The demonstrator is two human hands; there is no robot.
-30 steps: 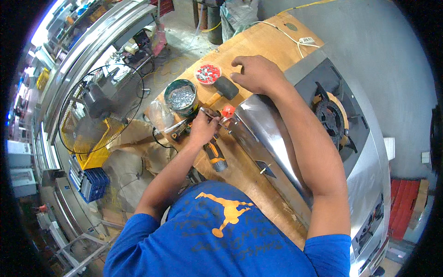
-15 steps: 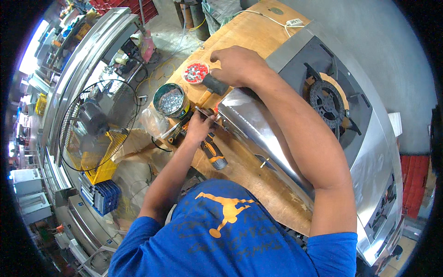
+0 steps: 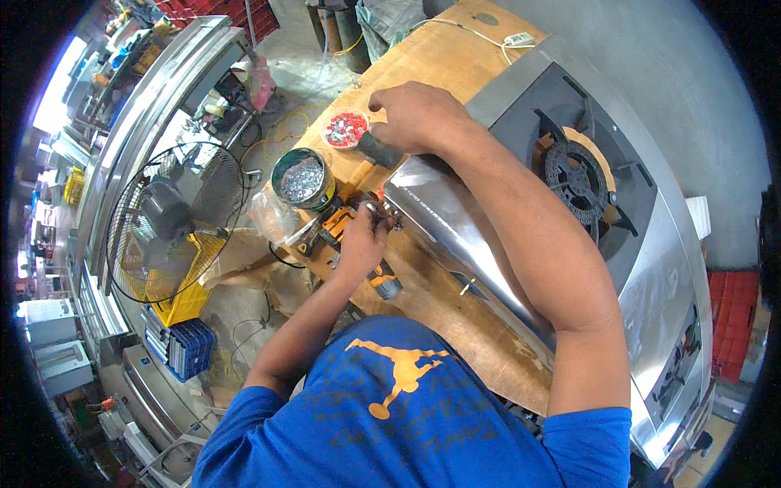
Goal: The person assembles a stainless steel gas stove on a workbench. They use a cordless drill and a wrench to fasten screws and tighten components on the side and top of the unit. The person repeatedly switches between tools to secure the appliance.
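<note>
My left hand [image 3: 363, 242] is at the front left corner of the steel gas stove [image 3: 443, 215], its fingers pinched by small metal fittings [image 3: 394, 218]. Whatever lies between those fingertips is too small to make out. Below this hand an orange and black cordless drill [image 3: 335, 224] rests on the wooden table. My right hand [image 3: 419, 119] reaches across to the stove's left end, thumb and forefinger apart, the other fingers hidden. Beside its thumb lies a black mallet head [image 3: 379, 151] with a wooden handle [image 3: 360, 173].
A round tub of red and silver small parts [image 3: 345, 129] and a dark green can of metal screws [image 3: 302, 179] stand on the wooden table [image 3: 423, 61]. A plastic bag [image 3: 272, 215] sits by the can. Left of the table stands a fan [image 3: 167, 207], with a yellow crate [image 3: 179, 297] behind it.
My left hand has shifted slightly right, toward the stove's corner. The thin metal piece seen at its fingers before no longer shows, and more of the drill's body is uncovered. My right hand stays nearly still.
</note>
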